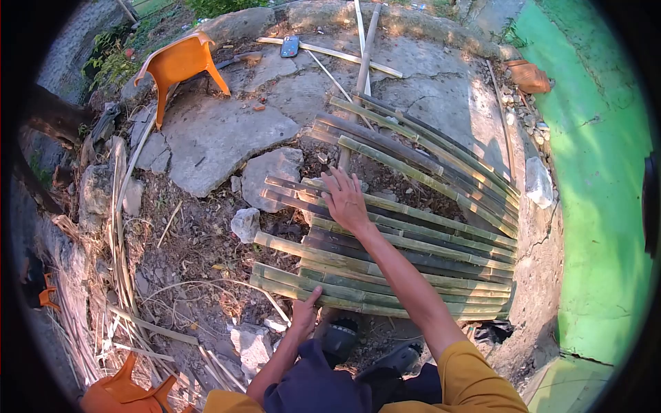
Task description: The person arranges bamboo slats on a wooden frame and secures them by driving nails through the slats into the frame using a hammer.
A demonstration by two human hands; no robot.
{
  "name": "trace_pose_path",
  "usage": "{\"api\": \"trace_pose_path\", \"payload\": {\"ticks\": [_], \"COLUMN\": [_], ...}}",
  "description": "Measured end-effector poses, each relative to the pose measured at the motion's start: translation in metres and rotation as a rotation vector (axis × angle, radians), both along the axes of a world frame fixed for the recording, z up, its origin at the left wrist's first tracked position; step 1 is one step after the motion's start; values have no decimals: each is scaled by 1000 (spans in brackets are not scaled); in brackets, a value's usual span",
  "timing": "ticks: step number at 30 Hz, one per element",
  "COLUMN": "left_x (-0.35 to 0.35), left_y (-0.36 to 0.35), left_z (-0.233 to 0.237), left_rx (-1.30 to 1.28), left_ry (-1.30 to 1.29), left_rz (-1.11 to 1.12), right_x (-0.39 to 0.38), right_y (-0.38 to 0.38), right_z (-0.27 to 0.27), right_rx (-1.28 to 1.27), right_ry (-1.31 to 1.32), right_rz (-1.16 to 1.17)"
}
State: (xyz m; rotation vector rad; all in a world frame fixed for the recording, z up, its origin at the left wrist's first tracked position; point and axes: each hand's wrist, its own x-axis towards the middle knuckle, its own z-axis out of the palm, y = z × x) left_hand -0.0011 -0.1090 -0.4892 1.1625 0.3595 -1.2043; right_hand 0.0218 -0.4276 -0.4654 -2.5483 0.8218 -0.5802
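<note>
Long split bamboo strips (406,241), green and dark, lie side by side across the ground at the centre right, their left ends uneven. My right hand (344,199) rests over the upper strips near their left ends, fingers spread. Lower down, my left hand (305,313) has its thumb on top of the nearest green strip (330,299), close to its left end; the other fingers are hidden beneath it. A gap separates an upper group of strips (427,168) from the lower group. A round pole (368,51) runs under the strips.
An orange chair (180,63) stands at the upper left, another orange chair (124,392) at the lower left. A phone (290,46) lies on a wooden strip at the top. Thin strips (120,241) are piled at left. White rocks (538,182) and a green surface (592,206) are at right.
</note>
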Motion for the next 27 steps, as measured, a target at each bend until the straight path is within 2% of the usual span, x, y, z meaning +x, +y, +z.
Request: {"api": "trace_pose_path", "payload": {"ticks": [4, 6, 9, 11, 12, 13, 14, 15, 16, 17, 18, 19, 21, 22, 24, 25, 27], "left_x": [2, 7, 22, 40, 56, 76, 86, 91, 87, 88, 77, 68, 66, 69, 74, 66, 51], "left_y": [-3, 2, 13, 27, 34, 51, 32, 24, -11, -32, -73, -110, -171, -186, -211, -212, -204], "left_z": [-6, -3, 14, 36, 49, 36, 87, 107, 143, 134, 156, 147, 102, 68, 10, 11, 8], "left_rx": [-53, -66, -30, 115, 185, 161, 185, 62, 91, 73, 118, 64, 129, 87, 264, 235, 602], "left_ry": [8, 3, 46, -46, -201, -436, -547, -680, -720, -1079, -1292, -1284, -2031, -2032, -2095, -2103, -2157], "left_rz": [-13, -25, -134, -530, -932, -1303, -1522, -1431, -1382, -1207, -1048, -1105, -580, -600, -774, -781, -1020], "right_x": [-15, -18, -64, -123, -161, -204, -254, -302, -345, -384, -423, -463, -529, -561, -613, -625, -658], "right_y": [0, -9, -41, -64, -75, -81, -86, -82, -67, -50, -33, -10, 31, 56, 112, 142, 199], "right_z": [9, 33, 86, 120, 134, 147, 163, 180, 200, 223, 240, 246, 246, 234, 209, 209, 174], "right_rx": [-43, -16, -73, -164, -208, -206, -199, -181, -162, -93, -30, -15, 17, -23, 112, 127, 103], "right_ry": [83, 82, -31, 5, 40, 48, 160, 287, 320, 418, 509, 532, 520, 370, 174, 231, 273], "right_rz": [42, 36, 74, 98, 111, 62, 58, 45, -34, -168, -297, -363, -681, -738, -924, -990, -1080]}}
